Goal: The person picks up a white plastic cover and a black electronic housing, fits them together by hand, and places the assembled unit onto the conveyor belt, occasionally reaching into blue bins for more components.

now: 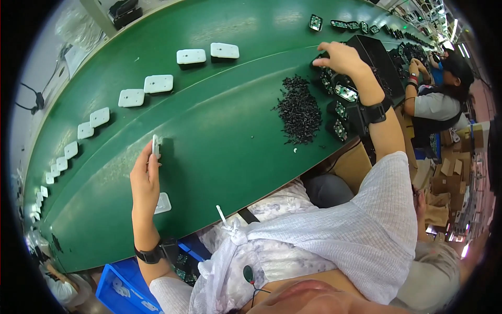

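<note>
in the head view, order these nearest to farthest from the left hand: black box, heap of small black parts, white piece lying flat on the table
From the left hand:
1. White piece, lying flat just right of the left wrist.
2. Heap of small black parts, right of the table's middle.
3. Black box, farther right, beyond the heap.

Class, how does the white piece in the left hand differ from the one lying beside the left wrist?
The held piece is seen nearly edge-on; the lying piece shows its broad face. The held piece is gripped by the left hand; the lying piece rests on the green table. Both are white.
</note>
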Tool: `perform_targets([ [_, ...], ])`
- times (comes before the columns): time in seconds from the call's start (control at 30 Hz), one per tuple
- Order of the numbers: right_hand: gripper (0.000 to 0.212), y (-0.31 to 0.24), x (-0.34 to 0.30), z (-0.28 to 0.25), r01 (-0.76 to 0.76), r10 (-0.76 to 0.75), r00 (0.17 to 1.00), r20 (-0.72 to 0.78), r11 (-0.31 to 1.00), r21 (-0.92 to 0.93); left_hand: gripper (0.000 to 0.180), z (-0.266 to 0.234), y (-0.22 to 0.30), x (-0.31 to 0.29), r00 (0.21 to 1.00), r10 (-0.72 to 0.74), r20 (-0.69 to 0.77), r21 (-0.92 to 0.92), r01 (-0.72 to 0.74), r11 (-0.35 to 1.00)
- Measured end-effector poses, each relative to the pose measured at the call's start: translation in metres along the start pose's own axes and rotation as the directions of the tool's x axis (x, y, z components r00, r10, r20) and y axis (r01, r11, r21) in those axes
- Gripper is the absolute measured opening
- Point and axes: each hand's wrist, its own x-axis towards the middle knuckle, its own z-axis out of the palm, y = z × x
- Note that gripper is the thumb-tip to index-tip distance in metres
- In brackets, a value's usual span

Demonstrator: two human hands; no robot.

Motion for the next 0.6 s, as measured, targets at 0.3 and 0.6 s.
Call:
perform_targets([
  [0.3,0.067,-0.028,-0.044,0.039,0.084,-0.081,0.995,-0.062,0.995,0.057,0.035,0.023,-0.008,0.035,0.974,-0.111,0.196,-0.371,0.178,0.911],
  [0.6,0.046,-0.098,-0.052,0.015,0.208,-0.162,0.970,-0.182,0.166,0.964,0.052,0.049,0.014,0.013,0.945,0.325,0.027,0.441,-0.303,0.845],
])
